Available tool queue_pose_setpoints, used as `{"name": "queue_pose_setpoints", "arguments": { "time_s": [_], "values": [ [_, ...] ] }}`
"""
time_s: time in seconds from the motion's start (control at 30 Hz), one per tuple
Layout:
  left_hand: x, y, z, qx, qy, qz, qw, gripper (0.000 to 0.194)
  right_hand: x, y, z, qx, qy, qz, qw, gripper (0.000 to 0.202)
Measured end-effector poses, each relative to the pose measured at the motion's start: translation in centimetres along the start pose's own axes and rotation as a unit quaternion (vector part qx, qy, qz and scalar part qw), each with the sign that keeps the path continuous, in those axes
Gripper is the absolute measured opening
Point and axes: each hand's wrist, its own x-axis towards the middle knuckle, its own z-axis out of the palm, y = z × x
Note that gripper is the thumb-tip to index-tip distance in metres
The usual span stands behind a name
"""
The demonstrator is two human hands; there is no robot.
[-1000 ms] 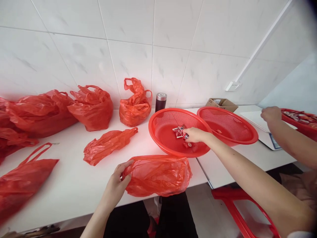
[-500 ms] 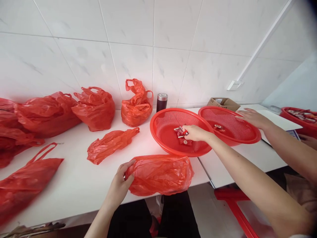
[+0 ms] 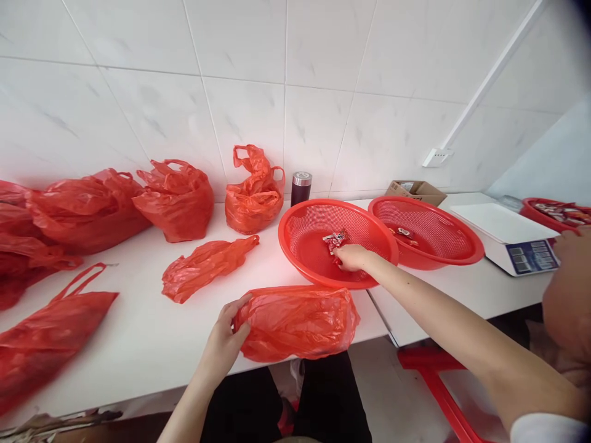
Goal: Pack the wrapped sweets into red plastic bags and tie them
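Note:
My left hand (image 3: 229,331) pinches the left edge of a thin red plastic bag (image 3: 300,323), which lies flattened at the table's front edge. Inside the nearer red perforated basket (image 3: 295,261), my right hand (image 3: 351,256) has its fingers curled down on a few small wrapped packets. One red and white packet (image 3: 336,239) shows just beyond the fingers. What lies under the palm is hidden.
A second red basket (image 3: 475,249) holds a few packets, with a scale (image 3: 512,243) right of it. Filled red bags (image 3: 178,203) and a dark tumbler (image 3: 301,189) stand along the wall. A crumpled bag (image 3: 207,264) lies left. A co-worker's arm (image 3: 570,295) is at far right.
My right hand has moved slightly left and lower among the packets. The co-worker's hand has left the second basket and drawn back right, uncovering the scale. My left hand stays put.

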Motion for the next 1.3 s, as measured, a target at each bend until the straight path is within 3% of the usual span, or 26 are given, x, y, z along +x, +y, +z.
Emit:
{"name": "queue_pose_setpoints", "arguments": {
  "time_s": [0.13,0.27,0.33,0.43,0.6,0.67,0.8,0.93,1.0,1.07,1.13,1.17,1.23,1.3],
  "values": [
    [0.1,-0.3,0.1,-0.003,-0.006,0.015,1.000,0.055,-1.9,-0.4,-2.6,0.043,0.089,-0.001,0.995,0.025],
    [0.2,-0.3,0.3,0.003,-0.011,0.023,1.000,0.062,-6.3,-3.7,-4.5,0.131,0.189,-0.039,0.972,0.014],
    [0.3,0.0,0.5,0.008,-0.021,0.031,0.999,0.067,-8.4,-6.3,-3.8,0.257,0.212,-0.103,0.937,0.013],
    [0.3,0.3,0.6,0.010,-0.042,0.042,0.998,0.073,-9.9,-10.1,-0.4,0.379,0.158,-0.164,0.897,0.013],
    [0.1,0.7,0.4,0.020,-0.066,0.052,0.996,0.078,-9.1,-12.0,5.3,0.313,0.198,-0.060,0.927,0.016],
    [-0.1,0.9,0.4,0.020,-0.073,0.049,0.996,0.078,-8.9,-12.0,5.9,0.325,0.208,-0.049,0.921,0.015],
    [-0.4,1.6,0.4,0.015,-0.065,0.039,0.997,0.072,-9.1,-13.4,5.9,0.433,0.185,-0.081,0.878,0.014],
    [-0.8,2.0,0.0,-0.003,-0.053,0.007,0.999,0.061,-9.6,-14.9,5.1,0.479,0.201,-0.093,0.849,0.043],
    [-1.1,1.8,-0.3,-0.016,-0.041,-0.002,0.999,0.055,-9.6,-13.9,3.6,0.485,0.222,-0.122,0.837,0.031],
    [-1.5,1.6,-0.6,-0.019,-0.019,-0.007,1.000,0.049,-8.8,-11.3,1.3,0.470,0.249,-0.139,0.836,0.016],
    [-1.9,1.2,-0.6,-0.010,0.008,-0.004,1.000,0.046,-6.9,-7.5,-1.1,0.398,0.290,-0.094,0.865,0.018],
    [-2.1,1.1,-0.6,-0.004,0.020,-0.001,1.000,0.046,-5.6,-5.4,-2.0,0.347,0.276,-0.059,0.894,0.024],
    [-2.5,0.8,-0.4,0.003,0.037,0.001,0.999,0.048,-2.7,-1.4,-3.2,0.225,0.156,0.022,0.961,0.046],
    [-2.9,0.5,-0.2,0.002,0.044,-0.006,0.999,0.050,0.2,1.7,-3.3,0.189,0.085,0.052,0.977,0.077]
  ]
}}
